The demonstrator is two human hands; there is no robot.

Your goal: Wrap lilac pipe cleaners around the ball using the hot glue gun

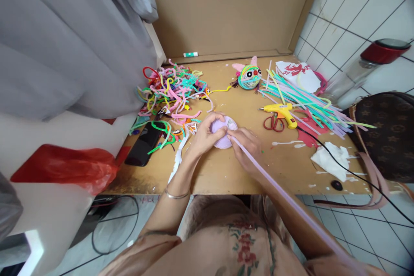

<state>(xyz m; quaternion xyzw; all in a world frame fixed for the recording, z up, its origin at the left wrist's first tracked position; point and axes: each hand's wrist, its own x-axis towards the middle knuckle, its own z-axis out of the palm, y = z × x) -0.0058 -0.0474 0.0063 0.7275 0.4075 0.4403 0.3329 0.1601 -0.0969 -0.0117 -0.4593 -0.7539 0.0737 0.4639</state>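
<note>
My left hand [210,131] is closed around the left side of a lilac round piece [223,141], which looks wound from pipe cleaner; a small clear patch shows near its top. At its right edge, my right hand [246,145] pinches a long lilac pipe cleaner [268,175]. That strand trails from the fingers over my right forearm toward the bottom right. Both hands are above the front middle of the wooden table [213,177]. Fingers hide part of the round piece.
Tangled pipe cleaners [174,88] and a black phone [144,144] lie left. Behind stands a decorated ball with pink ears [249,78]. To the right are a yellow glue gun [281,113], red scissors [274,123], straight pipe cleaners [310,99], tissue [331,161] and a brown bag [386,133].
</note>
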